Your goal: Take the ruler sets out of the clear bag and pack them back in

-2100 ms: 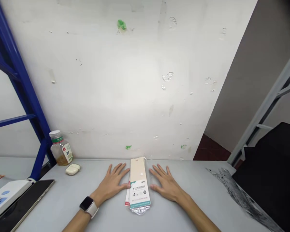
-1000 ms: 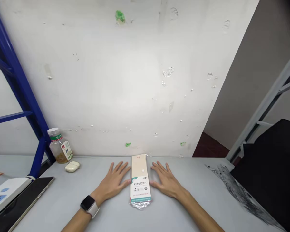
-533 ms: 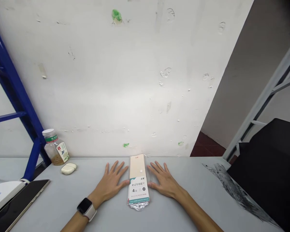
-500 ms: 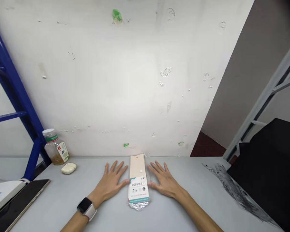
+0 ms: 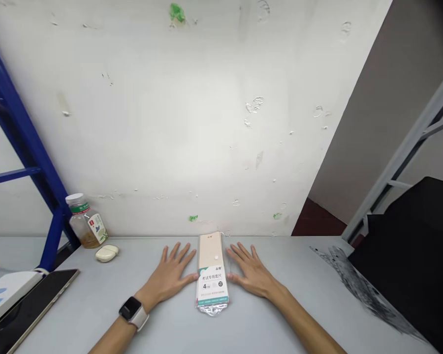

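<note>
"考试专用套尺", "4" and "20" on the ruler packet (image 5: 211,275)

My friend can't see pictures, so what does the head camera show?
Two bare hands lie flat on a grey table, the left hand and right hand either side of a long packet with a teal-edged label. A small jar, a cream case and a dark tablet sit to the left.
</note>
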Available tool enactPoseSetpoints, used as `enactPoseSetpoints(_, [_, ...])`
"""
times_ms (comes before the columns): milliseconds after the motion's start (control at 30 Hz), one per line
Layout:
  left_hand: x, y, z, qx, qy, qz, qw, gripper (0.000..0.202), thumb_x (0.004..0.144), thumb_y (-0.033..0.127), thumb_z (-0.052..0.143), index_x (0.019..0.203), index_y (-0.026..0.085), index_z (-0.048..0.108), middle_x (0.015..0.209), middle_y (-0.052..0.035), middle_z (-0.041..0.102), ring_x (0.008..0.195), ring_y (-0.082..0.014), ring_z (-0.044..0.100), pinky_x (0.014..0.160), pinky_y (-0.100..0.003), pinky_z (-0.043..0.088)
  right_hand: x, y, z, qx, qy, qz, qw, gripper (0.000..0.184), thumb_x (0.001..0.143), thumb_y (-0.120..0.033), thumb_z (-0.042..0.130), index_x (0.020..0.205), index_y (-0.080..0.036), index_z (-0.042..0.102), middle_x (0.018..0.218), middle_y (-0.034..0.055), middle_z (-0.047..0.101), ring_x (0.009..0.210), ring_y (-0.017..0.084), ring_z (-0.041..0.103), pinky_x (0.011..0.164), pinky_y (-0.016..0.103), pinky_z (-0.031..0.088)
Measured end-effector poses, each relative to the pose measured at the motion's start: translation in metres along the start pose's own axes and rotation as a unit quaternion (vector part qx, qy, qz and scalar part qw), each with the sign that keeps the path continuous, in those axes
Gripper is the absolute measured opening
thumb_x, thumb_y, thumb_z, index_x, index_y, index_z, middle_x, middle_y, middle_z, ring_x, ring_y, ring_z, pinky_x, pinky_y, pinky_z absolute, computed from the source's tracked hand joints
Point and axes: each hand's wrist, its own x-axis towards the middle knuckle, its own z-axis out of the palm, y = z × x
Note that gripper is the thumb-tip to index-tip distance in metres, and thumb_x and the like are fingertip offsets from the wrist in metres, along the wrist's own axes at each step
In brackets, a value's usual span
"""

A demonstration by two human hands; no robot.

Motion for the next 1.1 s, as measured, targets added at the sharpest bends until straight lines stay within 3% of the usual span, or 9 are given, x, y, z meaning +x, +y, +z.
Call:
enactPoseSetpoints(333, [0.0003, 0.0011, -0.0012, 0.004, -0.005, -0.004, 1.0, 0.071, 0.09, 0.072, 0.031, 0.151, 0.038, 0.021, 0.16, -0.0015, 0.02, 0.146, -0.037, 0.013, 0.114, -0.063, 0.008, -0.001, 0.0007, 0.0011, 0.009, 0.01, -0.002, 1.0, 0.073, 0.091, -0.069, 0.026, 0.154, -0.032, 0.012, 0.162, -0.0011, 0.01, 0.149, 0.026, 0.001, 0.119, 0.053, -0.008])
enactPoseSetpoints(700, [0.0003, -0.0006, 0.0004, 0.001, 0.004, -0.004, 1.0, 0.07, 0.09, 0.072, 0.031, 0.15, 0.039, 0.023, 0.16, -0.0004, 0.022, 0.146, -0.0361, 0.015, 0.115, -0.062, 0.008, 0.0009, 0.0032, 0.003, 0.005, 0.006, 0.001, 1.0, 0.075, 0.092, -0.067, 0.026, 0.154, -0.031, 0.002, 0.162, -0.0027, 0.01, 0.149, 0.026, 0.0, 0.119, 0.05, -0.008])
enactPoseSetpoints(1100, [0.0006, -0.0011, 0.0024, -0.003, 0.005, 0.0, 1.0, 0.07, 0.09, 0.071, 0.032, 0.151, 0.038, 0.023, 0.16, -0.0012, 0.021, 0.146, -0.0365, 0.014, 0.115, -0.062, 0.008, 0.0003, 0.0026, 0.0027, 0.007, 0.008, -0.001, 1.0, 0.076, 0.091, -0.069, 0.025, 0.154, -0.032, 0.005, 0.162, -0.0031, 0.011, 0.15, 0.025, 0.002, 0.12, 0.05, -0.008])
